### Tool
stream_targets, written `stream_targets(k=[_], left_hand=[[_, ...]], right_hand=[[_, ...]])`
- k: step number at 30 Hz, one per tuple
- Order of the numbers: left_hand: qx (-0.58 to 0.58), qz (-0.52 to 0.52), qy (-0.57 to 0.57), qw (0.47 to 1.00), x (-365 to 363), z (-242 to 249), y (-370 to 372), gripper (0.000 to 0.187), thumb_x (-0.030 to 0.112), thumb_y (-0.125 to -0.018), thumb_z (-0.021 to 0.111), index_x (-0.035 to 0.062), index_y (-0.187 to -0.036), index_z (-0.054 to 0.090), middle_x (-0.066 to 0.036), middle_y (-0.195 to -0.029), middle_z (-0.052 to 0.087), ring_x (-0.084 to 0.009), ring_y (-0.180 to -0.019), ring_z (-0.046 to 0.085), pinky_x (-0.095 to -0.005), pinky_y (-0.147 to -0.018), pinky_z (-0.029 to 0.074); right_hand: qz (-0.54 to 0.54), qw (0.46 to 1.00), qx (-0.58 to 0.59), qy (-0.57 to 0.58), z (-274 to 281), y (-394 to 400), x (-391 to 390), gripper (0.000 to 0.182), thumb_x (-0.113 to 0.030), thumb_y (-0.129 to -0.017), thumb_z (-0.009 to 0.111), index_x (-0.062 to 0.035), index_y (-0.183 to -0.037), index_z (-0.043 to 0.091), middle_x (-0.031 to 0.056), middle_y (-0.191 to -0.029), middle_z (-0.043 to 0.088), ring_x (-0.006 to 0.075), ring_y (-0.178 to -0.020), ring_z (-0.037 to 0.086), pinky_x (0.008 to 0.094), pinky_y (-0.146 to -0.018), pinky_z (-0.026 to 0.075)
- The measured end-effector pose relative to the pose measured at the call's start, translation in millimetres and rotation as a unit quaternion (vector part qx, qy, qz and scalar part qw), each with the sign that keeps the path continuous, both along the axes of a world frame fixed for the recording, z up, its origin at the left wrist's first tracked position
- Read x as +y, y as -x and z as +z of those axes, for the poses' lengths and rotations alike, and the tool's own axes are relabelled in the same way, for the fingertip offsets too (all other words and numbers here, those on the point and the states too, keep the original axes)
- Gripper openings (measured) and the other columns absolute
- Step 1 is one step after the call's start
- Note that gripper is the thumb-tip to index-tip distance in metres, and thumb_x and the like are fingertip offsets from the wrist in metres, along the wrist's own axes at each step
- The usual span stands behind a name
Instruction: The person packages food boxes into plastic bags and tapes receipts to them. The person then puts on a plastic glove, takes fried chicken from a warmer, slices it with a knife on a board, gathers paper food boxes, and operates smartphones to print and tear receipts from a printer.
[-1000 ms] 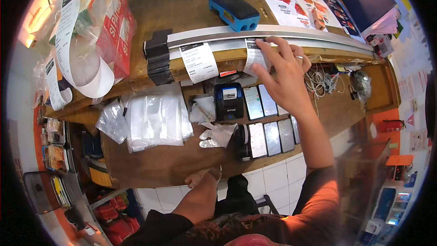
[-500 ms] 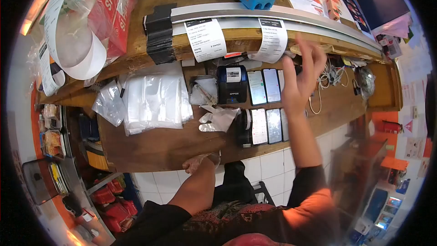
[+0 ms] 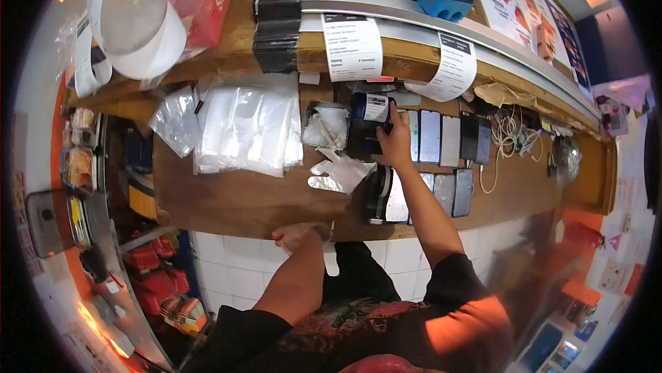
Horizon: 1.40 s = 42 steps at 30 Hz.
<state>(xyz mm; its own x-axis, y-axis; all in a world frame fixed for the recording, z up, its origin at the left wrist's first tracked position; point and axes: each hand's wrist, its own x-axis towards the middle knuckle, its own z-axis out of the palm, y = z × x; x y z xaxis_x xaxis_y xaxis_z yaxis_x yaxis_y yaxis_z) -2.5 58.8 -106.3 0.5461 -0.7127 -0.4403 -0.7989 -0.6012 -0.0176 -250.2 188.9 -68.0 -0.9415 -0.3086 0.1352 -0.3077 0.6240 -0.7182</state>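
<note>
**The right hand [image 3: 396,135] is down at the black printer [image 3: 363,142]**

A second ago this hand was up at a paper slip [image 3: 456,66] that hangs on the shelf [image 3: 408,57]. Now it has left the slip and reached the printer, so the work looks to be there. The printer sits on the counter [image 3: 227,197], with a small printed label [image 3: 376,105] on top. One finger points to 12 o'clock by its right edge. The thumb stands apart and nothing is gripped; I can't tell if the finger pushes. The left hand [image 3: 296,236] is at 7 o'clock, by the front edge, fingers curled. I can't tell if it holds anything.

From the printer, the shelf edge is close at 12 o'clock. A tray [image 3: 316,145] is just beside it at 9. Phones [image 3: 429,137] crowd in at 3 and 5. A thin glove [image 3: 341,174] lies at 7. Brown wood shows at 8, past the glove, which looks like room to move.
</note>
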Motion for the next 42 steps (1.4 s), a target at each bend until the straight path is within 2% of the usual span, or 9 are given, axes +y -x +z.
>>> stream_targets(k=[9,12,15,21,24,30,33,39,42], left_hand=[[0.181,0.266,0.072,0.944,0,24,-6,0.059,0.047,-0.099,0.027,0.002,-0.124,0.055,-0.02,-0.12,0.062,-0.039,-0.105,0.063,-0.0511,-0.089,0.052],[-0.018,-0.058,0.065,0.996,7,-30,-21,0.061,0.049,-0.098,0.028,0.0019,-0.129,0.052,-0.02,-0.121,0.062,-0.0389,-0.107,0.062,-0.0502,-0.088,0.053],[0.071,0.029,-0.012,0.997,2,-5,-19,0.08,0.034,-0.077,0.079,0.0,-0.133,0.033,-0.022,-0.128,0.048,-0.0355,-0.116,0.058,-0.0412,-0.092,0.056],[0.022,-0.043,0.026,0.998,6,-20,-21,0.078,0.028,-0.075,0.081,-0.002,-0.131,0.035,-0.022,-0.126,0.05,-0.0356,-0.112,0.06,-0.043,-0.088,0.058],[0.055,0.084,0.112,0.989,6,-2,-11,0.056,0.046,-0.1,0.029,-0.0001,-0.121,0.053,-0.023,-0.113,0.063,-0.0389,-0.1,0.065,-0.0468,-0.084,0.057],[-0.004,-0.033,0.114,0.993,9,-30,-25,0.057,0.045,-0.1,0.03,-0.0005,-0.122,0.054,-0.023,-0.115,0.063,-0.0401,-0.102,0.064,-0.0503,-0.083,0.055],[0.16,0.244,0.139,0.946,2,-14,-20,0.056,0.045,-0.1,0.031,-0.0006,-0.121,0.057,-0.024,-0.116,0.063,-0.0411,-0.102,0.064,-0.0521,-0.084,0.054],[0.113,0.132,0.175,0.969,6,-22,-29,0.056,0.043,-0.1,0.032,-0.004,-0.118,0.057,-0.026,-0.11,0.064,-0.0431,-0.101,0.063,-0.0525,-0.085,0.053],[0.175,0.194,0.157,0.952,5,-20,-32,0.056,0.042,-0.1,0.032,-0.0053,-0.115,0.058,-0.027,-0.108,0.064,-0.0449,-0.099,0.063,-0.0534,-0.084,0.052]], right_hand=[[-0.062,0.994,-0.004,0.086,-8,13,3,0.025,-0.004,-0.07,0.08,-0.001,-0.088,0.064,0.0096,-0.083,0.053,0.0238,-0.075,0.052,0.0344,-0.07,0.045],[-0.035,0.995,-0.04,0.085,-6,27,9,0.021,-0.005,-0.073,0.079,0.0012,-0.085,0.064,0.0096,-0.083,0.053,0.0218,-0.074,0.053,0.0333,-0.069,0.045],[-0.02,0.991,-0.049,0.121,-4,38,11,0.018,-0.006,-0.076,0.078,0.0032,-0.083,0.065,0.0089,-0.083,0.055,0.0188,-0.071,0.053,0.0309,-0.067,0.045],[-0.007,0.981,-0.106,0.16,0,51,12,0.017,-0.008,-0.08,0.077,0.004,-0.083,0.066,0.0062,-0.083,0.055,0.0128,-0.068,0.051,0.0271,-0.064,0.043],[-0.004,0.974,-0.13,0.183,-1,56,13,0.018,-0.01,-0.08,0.077,0.0029,-0.082,0.065,0.005,-0.082,0.055,0.0113,-0.066,0.049,0.0269,-0.061,0.041],[0.001,0.986,-0.086,0.142,5,62,14,0.021,-0.013,-0.079,0.078,0.0031,-0.081,0.064,0.0053,-0.08,0.058,0.0114,-0.065,0.05,0.0275,-0.06,0.041],[0.009,0.987,-0.075,0.143,11,62,13,0.023,-0.016,-0.078,0.077,0.0034,-0.082,0.065,0.0072,-0.079,0.06,0.0131,-0.067,0.051,0.0291,-0.062,0.042],[0.009,0.991,-0.045,0.128,10,71,16,0.019,-0.013,-0.081,0.075,0.0027,-0.089,0.069,0.0006,-0.077,0.06,0.0071,-0.066,0.046,0.0242,-0.062,0.039],[0.007,0.988,-0.08,0.133,13,74,18,0.029,-0.02,-0.077,0.077,0.006,-0.085,0.067,0.0121,-0.081,0.063,0.0156,-0.071,0.055,0.0319,-0.066,0.045]])
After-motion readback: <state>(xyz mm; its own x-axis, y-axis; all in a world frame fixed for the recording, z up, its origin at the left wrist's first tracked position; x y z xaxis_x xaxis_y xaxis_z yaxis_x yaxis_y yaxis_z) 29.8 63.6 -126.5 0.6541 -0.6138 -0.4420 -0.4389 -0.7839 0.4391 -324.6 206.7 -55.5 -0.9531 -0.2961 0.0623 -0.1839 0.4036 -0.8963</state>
